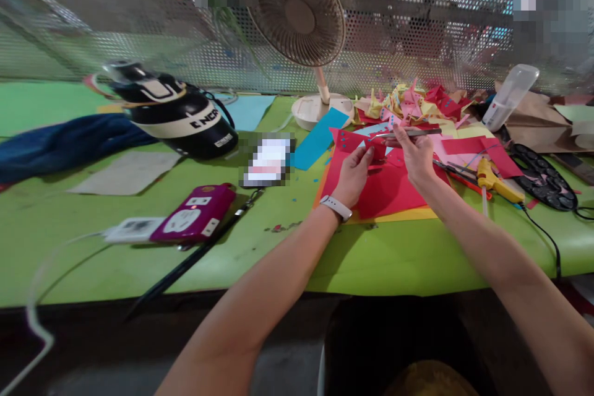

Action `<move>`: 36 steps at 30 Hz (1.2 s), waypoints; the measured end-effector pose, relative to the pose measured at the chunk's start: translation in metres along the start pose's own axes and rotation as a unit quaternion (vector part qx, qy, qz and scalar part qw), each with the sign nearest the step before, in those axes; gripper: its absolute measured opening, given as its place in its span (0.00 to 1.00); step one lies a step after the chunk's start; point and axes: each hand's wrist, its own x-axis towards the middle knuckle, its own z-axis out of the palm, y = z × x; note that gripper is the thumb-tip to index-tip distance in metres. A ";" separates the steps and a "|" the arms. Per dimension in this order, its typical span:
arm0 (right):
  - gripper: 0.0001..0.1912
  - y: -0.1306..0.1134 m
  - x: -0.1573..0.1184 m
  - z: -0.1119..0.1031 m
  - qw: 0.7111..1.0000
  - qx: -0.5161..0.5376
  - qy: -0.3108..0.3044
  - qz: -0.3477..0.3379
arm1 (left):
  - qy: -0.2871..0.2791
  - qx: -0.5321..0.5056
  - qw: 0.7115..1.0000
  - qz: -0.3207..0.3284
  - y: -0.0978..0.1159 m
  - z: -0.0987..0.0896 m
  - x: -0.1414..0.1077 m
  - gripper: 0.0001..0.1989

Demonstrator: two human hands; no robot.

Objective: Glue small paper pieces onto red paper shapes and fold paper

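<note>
My left hand [356, 173], with a pale band on its wrist, pinches a folded red paper piece [346, 141] dotted with small blue bits. Held pen-like in my right hand [415, 151] is a slim pair of metal tweezers [429, 132], whose tips meet the red paper near my left fingers. Whether the tips grip anything is too small to tell. Beneath both hands lie red sheets [385, 192] on top of a yellow-orange sheet [399, 216]. A blue paper strip [325, 135] lies just left of them.
Behind the hands are a heap of paper scraps [413, 102] and a fan [299, 15]. At right lie a yellow glue gun [494, 179] with a cord, a black tray [542, 176] and a clear bottle [513, 96]. Leftward are a phone [266, 159], purple power strip [197, 213] and black flask [180, 117].
</note>
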 end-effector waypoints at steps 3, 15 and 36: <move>0.17 0.001 0.001 0.000 1.000 -0.005 -0.001 0.003 | 0.001 0.009 1.000 0.007 -0.001 0.000 0.000 0.12; 0.16 -0.001 -0.001 0.001 0.999 -0.013 -0.002 -0.032 | -0.003 0.008 1.000 0.004 -0.002 -0.002 0.002 0.13; 0.17 -0.002 -0.002 0.001 1.000 -0.006 0.017 0.003 | 0.002 0.016 1.000 0.012 -0.001 0.000 0.002 0.11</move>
